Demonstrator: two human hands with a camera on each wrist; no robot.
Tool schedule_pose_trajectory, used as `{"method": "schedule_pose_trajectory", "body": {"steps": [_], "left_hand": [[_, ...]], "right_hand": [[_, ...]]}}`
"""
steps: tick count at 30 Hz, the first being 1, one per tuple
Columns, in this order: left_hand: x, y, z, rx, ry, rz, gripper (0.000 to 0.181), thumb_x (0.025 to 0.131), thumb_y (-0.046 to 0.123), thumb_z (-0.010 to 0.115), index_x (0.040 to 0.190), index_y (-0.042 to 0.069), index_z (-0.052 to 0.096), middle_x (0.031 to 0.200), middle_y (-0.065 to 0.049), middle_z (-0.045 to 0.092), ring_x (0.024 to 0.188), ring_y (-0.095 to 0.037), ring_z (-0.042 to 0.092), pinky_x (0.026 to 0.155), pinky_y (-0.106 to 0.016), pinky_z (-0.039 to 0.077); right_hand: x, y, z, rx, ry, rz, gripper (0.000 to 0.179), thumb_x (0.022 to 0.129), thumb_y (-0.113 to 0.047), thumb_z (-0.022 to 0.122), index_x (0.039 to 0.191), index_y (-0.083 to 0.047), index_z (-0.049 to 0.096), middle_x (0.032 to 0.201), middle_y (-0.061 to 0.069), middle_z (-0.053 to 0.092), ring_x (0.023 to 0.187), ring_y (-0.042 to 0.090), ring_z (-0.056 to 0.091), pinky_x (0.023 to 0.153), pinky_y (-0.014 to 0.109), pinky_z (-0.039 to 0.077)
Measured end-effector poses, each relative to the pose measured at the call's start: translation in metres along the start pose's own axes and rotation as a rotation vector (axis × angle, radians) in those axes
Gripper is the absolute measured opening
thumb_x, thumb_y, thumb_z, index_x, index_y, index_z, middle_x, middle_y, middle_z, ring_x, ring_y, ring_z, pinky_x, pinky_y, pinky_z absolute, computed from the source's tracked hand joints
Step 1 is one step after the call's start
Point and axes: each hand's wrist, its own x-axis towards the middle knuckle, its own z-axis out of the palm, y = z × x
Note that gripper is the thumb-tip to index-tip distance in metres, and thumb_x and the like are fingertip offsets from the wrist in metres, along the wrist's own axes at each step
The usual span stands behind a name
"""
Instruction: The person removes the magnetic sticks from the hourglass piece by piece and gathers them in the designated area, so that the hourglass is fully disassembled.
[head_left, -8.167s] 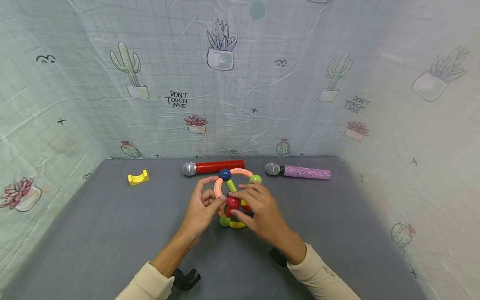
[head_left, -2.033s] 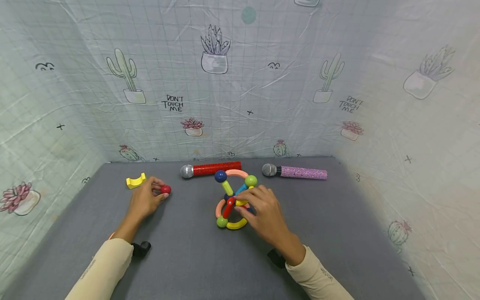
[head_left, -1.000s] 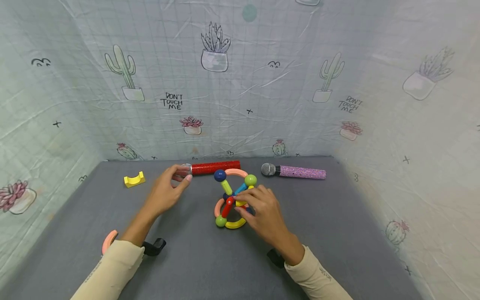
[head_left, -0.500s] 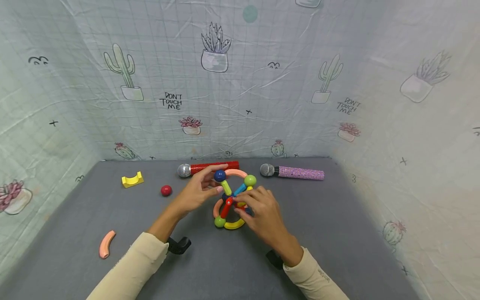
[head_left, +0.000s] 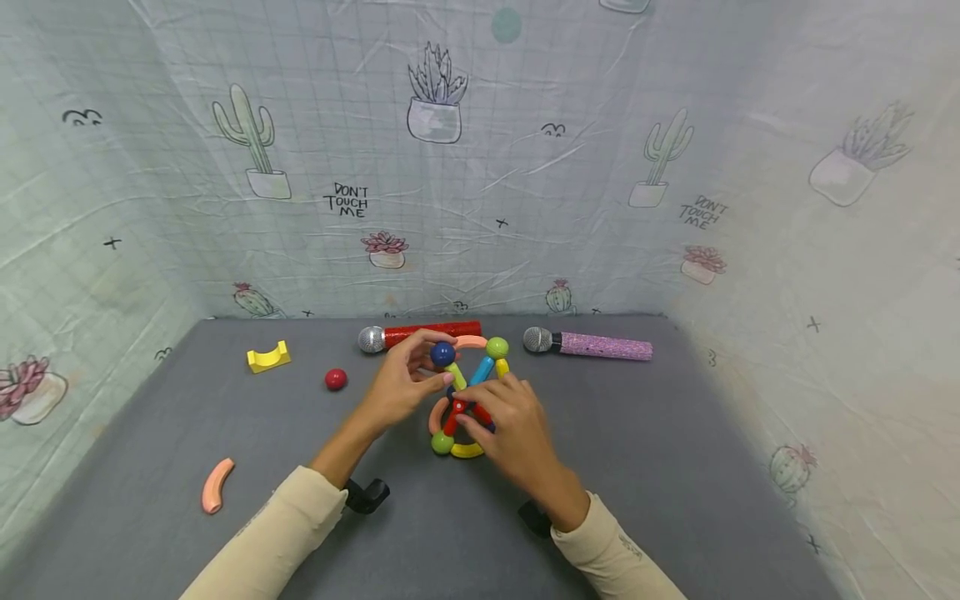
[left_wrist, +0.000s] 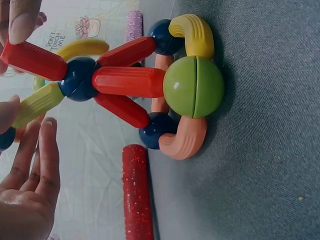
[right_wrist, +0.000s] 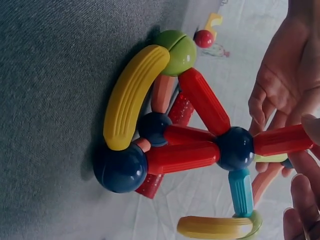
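A construction toy of balls and magnetic sticks stands on the grey table. Its base has a green ball (left_wrist: pixel 194 87) and curved sticks; red sticks rise to a central dark blue ball (right_wrist: pixel 235 149). My right hand (head_left: pixel 517 429) pinches a red magnetic stick (right_wrist: pixel 280 139) joined to that central ball. My left hand (head_left: pixel 401 379) holds the yellow-green magnetic stick (left_wrist: pixel 40 104), thumb on it, fingers behind the upper dark blue ball (head_left: pixel 442 354). Upper right, a green ball (head_left: pixel 497 347) sits on a light blue stick (head_left: pixel 482 371).
A red ball (head_left: pixel 336 379), a yellow arched block (head_left: pixel 268 357) and a loose pink curved stick (head_left: pixel 217 486) lie to the left. Behind the toy are a red microphone (head_left: pixel 420 335) and a purple microphone (head_left: pixel 592 343).
The red ball has been taken off the toy and set down at left; a pink curved stick also lies there. My left hand has returned to the toy, and the right has shifted slightly left.
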Motion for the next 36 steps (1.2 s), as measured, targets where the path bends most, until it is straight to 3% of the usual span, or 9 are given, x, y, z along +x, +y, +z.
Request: {"method": "schedule_pose_trajectory", "body": {"steps": [4, 8, 14, 23, 36], "left_hand": [[0.002, -0.001, 0.002, 0.018, 0.015, -0.002, 0.047, 0.094, 0.004, 0.08, 0.136, 0.015, 0.063, 0.124, -0.021, 0.069, 0.096, -0.029, 0.07, 0.081, -0.032, 0.062], [0.003, -0.001, 0.003, 0.018, 0.015, 0.004, 0.046, 0.094, 0.003, 0.079, 0.136, 0.015, 0.063, 0.124, -0.021, 0.068, 0.092, -0.029, 0.068, 0.078, -0.03, 0.061], [0.004, 0.001, 0.004, 0.02, 0.017, -0.009, 0.045, 0.095, 0.003, 0.079, 0.135, 0.017, 0.064, 0.123, -0.018, 0.068, 0.087, -0.029, 0.067, 0.075, -0.028, 0.06], [0.002, 0.001, 0.004, 0.025, 0.025, -0.026, 0.046, 0.095, 0.003, 0.079, 0.135, 0.018, 0.064, 0.128, -0.025, 0.067, 0.09, -0.027, 0.068, 0.078, -0.03, 0.061], [0.001, -0.001, 0.004, 0.032, 0.036, -0.027, 0.046, 0.095, 0.003, 0.079, 0.135, 0.02, 0.064, 0.125, -0.015, 0.069, 0.091, -0.026, 0.07, 0.081, -0.035, 0.062]], "right_hand": [[0.0, 0.0, 0.003, 0.023, -0.008, 0.027, 0.035, 0.08, -0.019, 0.096, 0.111, -0.018, 0.081, 0.103, -0.004, 0.078, 0.087, 0.015, 0.056, 0.073, 0.029, 0.042], [-0.001, 0.0, 0.004, 0.076, -0.005, 0.048, 0.033, 0.082, -0.016, 0.094, 0.111, -0.014, 0.08, 0.106, -0.002, 0.077, 0.093, 0.015, 0.064, 0.078, 0.029, 0.053], [-0.005, 0.002, 0.007, 0.196, 0.046, 0.072, 0.029, 0.085, -0.009, 0.09, 0.111, -0.009, 0.077, 0.107, 0.003, 0.076, 0.096, 0.017, 0.074, 0.081, 0.031, 0.063], [-0.01, 0.01, 0.009, 0.288, 0.079, 0.186, 0.025, 0.09, -0.015, 0.086, 0.111, -0.009, 0.074, 0.104, 0.003, 0.073, 0.095, 0.018, 0.075, 0.085, 0.034, 0.064], [-0.01, 0.014, 0.01, 0.358, 0.124, 0.281, 0.02, 0.093, -0.019, 0.083, 0.11, -0.011, 0.075, 0.101, 0.002, 0.075, 0.088, 0.013, 0.074, 0.08, 0.038, 0.064]]}}
